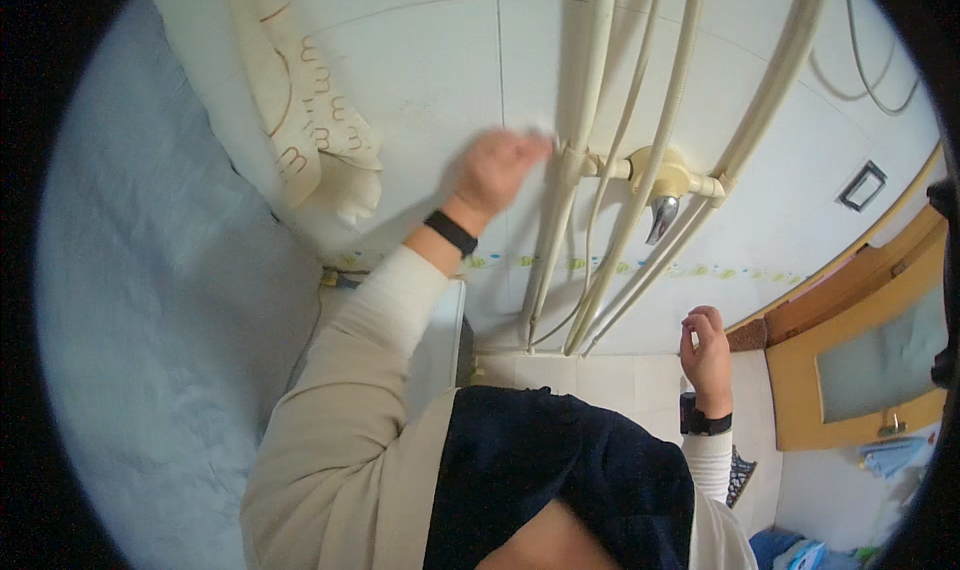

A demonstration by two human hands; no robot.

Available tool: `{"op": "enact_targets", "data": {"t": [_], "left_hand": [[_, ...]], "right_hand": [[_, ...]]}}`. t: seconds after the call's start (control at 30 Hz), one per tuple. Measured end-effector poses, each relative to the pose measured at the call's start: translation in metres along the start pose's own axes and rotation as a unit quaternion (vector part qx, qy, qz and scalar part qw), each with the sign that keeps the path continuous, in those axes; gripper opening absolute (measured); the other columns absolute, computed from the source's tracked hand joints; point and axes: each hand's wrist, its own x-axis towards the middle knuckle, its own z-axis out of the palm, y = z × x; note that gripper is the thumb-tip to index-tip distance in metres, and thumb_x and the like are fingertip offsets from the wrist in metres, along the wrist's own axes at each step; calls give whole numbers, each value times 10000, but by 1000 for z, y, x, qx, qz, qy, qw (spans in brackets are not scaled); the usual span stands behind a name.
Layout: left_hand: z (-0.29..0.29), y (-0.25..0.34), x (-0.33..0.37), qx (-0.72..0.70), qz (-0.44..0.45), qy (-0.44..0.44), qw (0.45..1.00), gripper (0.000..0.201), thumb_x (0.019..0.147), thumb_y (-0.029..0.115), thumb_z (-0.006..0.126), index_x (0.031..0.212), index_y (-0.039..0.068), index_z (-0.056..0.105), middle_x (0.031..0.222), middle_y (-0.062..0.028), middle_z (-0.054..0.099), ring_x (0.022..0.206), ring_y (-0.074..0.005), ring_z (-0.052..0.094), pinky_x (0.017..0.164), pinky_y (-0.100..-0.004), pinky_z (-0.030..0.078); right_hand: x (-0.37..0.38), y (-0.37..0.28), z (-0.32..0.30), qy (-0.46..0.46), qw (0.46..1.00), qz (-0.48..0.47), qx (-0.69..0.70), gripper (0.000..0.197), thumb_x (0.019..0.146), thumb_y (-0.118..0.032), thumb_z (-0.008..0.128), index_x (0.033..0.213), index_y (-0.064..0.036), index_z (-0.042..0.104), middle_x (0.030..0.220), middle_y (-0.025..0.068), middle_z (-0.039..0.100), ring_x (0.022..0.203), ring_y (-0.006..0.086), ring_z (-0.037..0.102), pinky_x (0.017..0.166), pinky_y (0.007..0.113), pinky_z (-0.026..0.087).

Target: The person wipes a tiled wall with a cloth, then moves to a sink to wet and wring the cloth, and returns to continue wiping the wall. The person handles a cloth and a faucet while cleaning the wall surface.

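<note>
My left hand is raised against the white wall, just left of the cream pipes. Its fingers are closed and smeared by motion. A small whitish blur shows at the fingertips, too unclear to name. Right of that hand, a cream valve with a chrome lever joins the pipes. Lower down on the right, my right hand hangs in the air with loosely curled fingers, and nothing shows in it. Dark bands circle both wrists.
A cream towel with brown markings hangs at the upper left, beside a grey-blue curtain-like sheet. Thin hoses run down along the pipes. A small dark-framed rectangle is on the wall. At the right stands a wooden door with a glass panel.
</note>
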Motion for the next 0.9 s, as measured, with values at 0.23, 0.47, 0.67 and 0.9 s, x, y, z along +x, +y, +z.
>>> {"op": "enact_targets", "data": {"t": [0.23, 0.47, 0.67, 0.9], "left_hand": [[-12, 37, -96, -47, 74, -258, 962, 96, 797, 109, 634, 880, 99, 681, 850, -28, 618, 788, -215, 617, 653, -315, 542], [-47, -48, 81, 58, 12, 54, 997, 142, 780, 52, 681, 906, 110, 714, 799, -41, 631, 754, -220, 611, 646, -324, 513], [-28, -25, 24, 0, -20, -25, 999, 127, 796, 40, 678, 881, 120, 728, 789, -45, 637, 727, -208, 600, 614, -311, 492], [-16, 35, -149, -50, 48, -302, 951, 128, 774, 98, 617, 893, 87, 661, 822, -24, 597, 735, -204, 580, 640, -331, 518]], "right_hand": [[-1, 1, -6, -8, 1000, -3, -16, 89, 805, 51, 587, 874, 1, 563, 959, 166, 582, 831, 369, 603, 710, 394, 506], [-7, 6, 0, -19, 999, 1, -28, 94, 802, 51, 593, 869, -6, 559, 952, 152, 585, 814, 355, 608, 693, 390, 508], [1, 0, 11, -38, 999, 11, -15, 77, 811, 39, 595, 872, 2, 568, 964, 153, 586, 814, 356, 608, 698, 391, 509], [2, -2, 2, -61, 997, 25, -31, 56, 832, 20, 583, 886, 7, 572, 985, 159, 591, 853, 370, 616, 716, 402, 516]]}}
